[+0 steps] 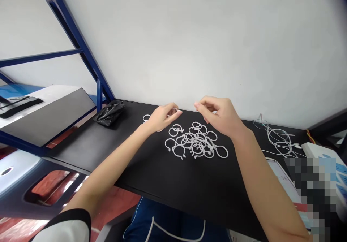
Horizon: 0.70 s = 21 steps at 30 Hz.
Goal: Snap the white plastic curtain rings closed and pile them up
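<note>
**Two hands (pixel 162 117) over a heap of white plastic rings (pixel 195 142)**

The heap of white plastic rings lies on the black desktop (pixel 173 177), directly below and between the hands. The rings are interlocked and flat, with their small hooked ends pointing every which way. The heap has no single direction, though it spreads a little wider along the desk than across it. A separate ring (pixel 172 112) sits at the fingertips of the left hand, but I cannot tell whether those fingers grip it. Another loose ring (pixel 146 118) lies on the desk just beyond that hand. The right hand (pixel 217 115) hangs above the heap's far edge, its thumb and fingertips drawn together with nothing visible between them.

The long desk runs at a slant across the view and meets a white wall (pixel 189 47). A crumpled black plastic bag (pixel 110 112) lies at its left end, near a blue steel frame (pixel 73 32). A bundle of white cable (pixel 279 141) lies toward the right end, near a white box (pixel 320 155). A white sleeve (pixel 65 229) with black trim shows at lower left, and dark blue trousers (pixel 173 224) show below the desk edge.
</note>
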Each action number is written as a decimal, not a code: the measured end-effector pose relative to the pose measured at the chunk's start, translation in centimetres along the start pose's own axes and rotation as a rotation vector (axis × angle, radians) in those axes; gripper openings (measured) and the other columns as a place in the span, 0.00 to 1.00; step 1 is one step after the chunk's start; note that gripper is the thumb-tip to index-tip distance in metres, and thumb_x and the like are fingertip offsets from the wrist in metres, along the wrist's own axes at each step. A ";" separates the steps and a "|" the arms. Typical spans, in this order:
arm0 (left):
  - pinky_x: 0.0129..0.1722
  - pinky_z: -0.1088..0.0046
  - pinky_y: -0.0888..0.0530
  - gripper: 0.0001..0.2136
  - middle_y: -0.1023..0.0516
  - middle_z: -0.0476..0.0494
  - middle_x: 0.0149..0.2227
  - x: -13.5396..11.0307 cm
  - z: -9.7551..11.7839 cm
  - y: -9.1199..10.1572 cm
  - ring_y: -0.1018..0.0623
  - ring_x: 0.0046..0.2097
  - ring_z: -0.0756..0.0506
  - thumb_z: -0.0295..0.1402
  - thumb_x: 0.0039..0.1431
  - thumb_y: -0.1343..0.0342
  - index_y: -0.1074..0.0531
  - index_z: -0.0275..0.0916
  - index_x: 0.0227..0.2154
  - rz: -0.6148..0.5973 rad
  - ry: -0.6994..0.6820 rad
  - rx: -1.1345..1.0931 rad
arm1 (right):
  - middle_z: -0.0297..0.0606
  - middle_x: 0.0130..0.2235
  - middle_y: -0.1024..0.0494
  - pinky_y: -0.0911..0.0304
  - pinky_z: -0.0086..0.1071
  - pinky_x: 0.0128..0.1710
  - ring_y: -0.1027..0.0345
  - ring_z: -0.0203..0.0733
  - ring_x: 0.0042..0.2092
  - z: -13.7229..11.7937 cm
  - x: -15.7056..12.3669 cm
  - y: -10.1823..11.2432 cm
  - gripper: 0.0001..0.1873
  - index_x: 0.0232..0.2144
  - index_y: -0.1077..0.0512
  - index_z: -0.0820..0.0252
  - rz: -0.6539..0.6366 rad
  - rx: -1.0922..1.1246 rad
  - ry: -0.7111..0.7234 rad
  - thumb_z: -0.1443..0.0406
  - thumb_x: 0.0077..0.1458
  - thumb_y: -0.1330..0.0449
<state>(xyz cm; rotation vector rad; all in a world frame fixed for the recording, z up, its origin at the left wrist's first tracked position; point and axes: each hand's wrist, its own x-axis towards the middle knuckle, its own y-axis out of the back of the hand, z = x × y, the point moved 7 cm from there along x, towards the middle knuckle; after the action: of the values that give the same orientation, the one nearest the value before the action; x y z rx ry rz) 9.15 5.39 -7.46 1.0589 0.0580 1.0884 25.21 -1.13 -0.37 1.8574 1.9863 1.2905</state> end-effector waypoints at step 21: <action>0.46 0.62 0.25 0.17 0.25 0.43 0.43 -3.8 -12.2 -2.0 0.24 0.44 0.46 0.44 0.64 0.47 0.29 0.34 0.44 -0.110 0.273 0.460 | 0.42 0.37 0.21 0.32 0.37 0.38 0.27 0.40 0.36 12.2 -0.7 -4.2 0.19 0.50 0.33 0.62 -0.584 -0.279 -0.532 0.55 0.63 0.45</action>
<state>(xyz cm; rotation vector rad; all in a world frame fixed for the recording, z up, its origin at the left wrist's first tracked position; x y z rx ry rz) 2.37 10.64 -17.11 1.2890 0.6032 1.1401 29.67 4.67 -10.97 1.1885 1.7457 0.7526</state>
